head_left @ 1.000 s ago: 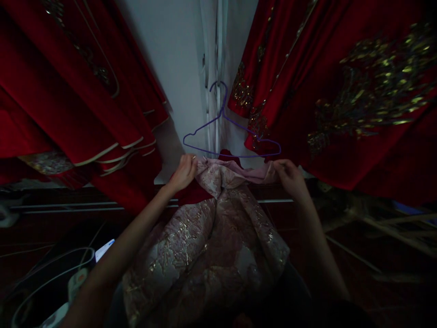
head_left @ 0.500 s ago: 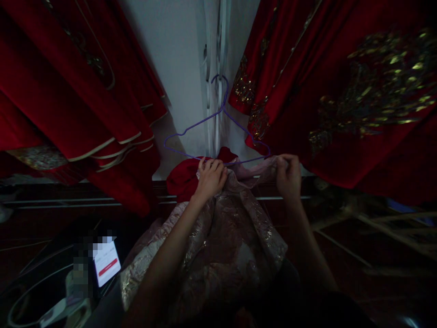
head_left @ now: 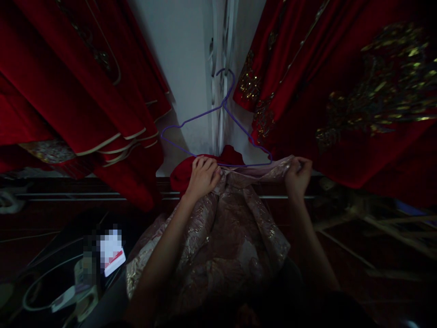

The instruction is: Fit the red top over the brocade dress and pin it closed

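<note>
A pale pink brocade garment (head_left: 232, 218) with shiny metallic threads hangs down toward my lap. My left hand (head_left: 204, 176) is closed on its gathered top edge, with the fingers bent over the lower bar of a purple wire hanger (head_left: 201, 113). What lies under those fingers is partly hidden. Out to the right, my right hand (head_left: 298, 176) pinches the end of the garment's band, stretched sideways just below the hanger's right corner. The hanger tilts slightly, its hook near the pale upright edges behind it.
Red garments with gold trim and sequins hang at left (head_left: 85, 91) and right (head_left: 307, 109). Red cloth (head_left: 182, 173) bunches behind my left hand. A lit phone (head_left: 114, 264) lies on a dark surface at lower left. Wooden bars (head_left: 378, 223) stand at right.
My right hand has moved right, pulling the band straighter and tauter. My left hand has shifted slightly left along the hanger's bar. The view has shifted a little.
</note>
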Demonstrator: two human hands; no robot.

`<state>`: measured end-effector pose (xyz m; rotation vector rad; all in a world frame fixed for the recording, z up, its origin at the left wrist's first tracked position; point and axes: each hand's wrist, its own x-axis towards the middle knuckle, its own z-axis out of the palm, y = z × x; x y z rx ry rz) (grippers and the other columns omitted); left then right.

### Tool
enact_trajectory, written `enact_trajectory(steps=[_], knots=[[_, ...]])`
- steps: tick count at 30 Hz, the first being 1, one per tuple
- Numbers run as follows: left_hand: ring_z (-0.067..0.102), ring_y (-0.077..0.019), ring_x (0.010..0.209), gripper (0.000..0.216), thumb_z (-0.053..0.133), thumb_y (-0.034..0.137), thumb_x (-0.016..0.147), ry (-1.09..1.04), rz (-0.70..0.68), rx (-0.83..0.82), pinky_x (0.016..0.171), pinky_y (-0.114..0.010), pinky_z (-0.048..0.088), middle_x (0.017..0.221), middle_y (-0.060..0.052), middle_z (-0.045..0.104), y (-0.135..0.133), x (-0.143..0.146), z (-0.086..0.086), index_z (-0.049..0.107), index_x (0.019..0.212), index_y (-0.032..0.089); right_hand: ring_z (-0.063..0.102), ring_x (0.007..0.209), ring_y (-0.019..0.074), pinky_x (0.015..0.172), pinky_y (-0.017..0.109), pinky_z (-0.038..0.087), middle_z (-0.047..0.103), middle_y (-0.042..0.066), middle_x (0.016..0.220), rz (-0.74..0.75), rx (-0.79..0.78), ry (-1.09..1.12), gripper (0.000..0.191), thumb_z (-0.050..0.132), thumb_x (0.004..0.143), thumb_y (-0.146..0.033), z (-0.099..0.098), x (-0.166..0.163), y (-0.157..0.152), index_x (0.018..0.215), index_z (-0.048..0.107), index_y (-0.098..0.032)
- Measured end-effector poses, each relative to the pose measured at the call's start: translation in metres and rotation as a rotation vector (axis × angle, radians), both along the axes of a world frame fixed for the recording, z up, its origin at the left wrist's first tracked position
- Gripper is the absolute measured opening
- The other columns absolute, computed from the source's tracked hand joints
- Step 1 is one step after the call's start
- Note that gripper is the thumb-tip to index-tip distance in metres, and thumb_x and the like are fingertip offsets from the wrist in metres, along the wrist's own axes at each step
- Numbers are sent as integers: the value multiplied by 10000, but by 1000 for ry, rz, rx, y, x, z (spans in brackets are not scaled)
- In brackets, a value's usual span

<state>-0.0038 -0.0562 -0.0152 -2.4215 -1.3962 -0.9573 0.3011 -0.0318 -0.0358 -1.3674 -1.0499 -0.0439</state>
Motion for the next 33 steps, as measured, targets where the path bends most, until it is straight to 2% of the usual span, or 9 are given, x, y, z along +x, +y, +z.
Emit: enact_trajectory(steps=[5, 10, 17, 20, 23, 29, 33], knots=[[476, -256, 1115, 244, 408, 304, 935, -5, 0, -16, 1045, -468, 291, 1106, -69, 632, -1, 2, 0, 630, 991, 219, 559, 903, 220, 893, 404, 436, 557, 83, 929, -10, 11, -28, 224, 425, 891, -400, 2, 0, -2, 930, 494, -190], [483, -256, 1108, 229, 419, 311, 933, -10, -10, -15, 1049, -466, 289, 1092, -63, 634, -2, 0, 2, 628, 965, 222, 575, 894, 219, 868, 391, 455, 573, 92, 936, -2, 55, -82, 261, 405, 918, -423, 15, -12, -7, 960, 510, -188], [492, -233, 1116, 233, 415, 301, 936, -44, -96, -75, 1053, -452, 319, 1119, -57, 635, 13, 6, -2, 632, 960, 219, 616, 927, 232, 857, 379, 463, 634, 106, 989, 101, -2, -323, 312, 357, 953, -444, 53, -28, 7, 1031, 543, -206], [487, -232, 1157, 234, 423, 288, 928, -21, -159, -92, 1055, -451, 347, 1229, -56, 609, 24, 22, -3, 645, 960, 220, 636, 911, 253, 844, 385, 464, 664, 106, 981, 123, -51, -380, 326, 363, 950, -465, 70, -30, 22, 1047, 556, -222], [469, -250, 1198, 215, 456, 274, 907, 30, -156, -79, 1064, -461, 363, 1353, -54, 548, 31, 35, -2, 660, 939, 213, 650, 877, 267, 811, 389, 472, 687, 104, 934, 73, -83, -398, 338, 389, 937, -482, 81, -25, 31, 1038, 577, -220], [494, -281, 1179, 250, 443, 246, 901, 85, -40, -52, 1070, -468, 369, 1382, -86, 534, 29, 31, -1, 672, 947, 157, 663, 840, 246, 768, 371, 480, 711, 92, 912, -18, -98, -423, 288, 426, 937, -403, 81, -4, 19, 1037, 608, -204], [478, -307, 1214, 274, 450, 226, 883, 66, 11, -47, 1106, -494, 324, 1413, -116, 500, 23, 24, -4, 675, 1008, 133, 675, 832, 242, 745, 356, 483, 724, 94, 922, -5, -131, -422, 262, 464, 928, -389, 78, 7, 6, 1027, 618, -202]])
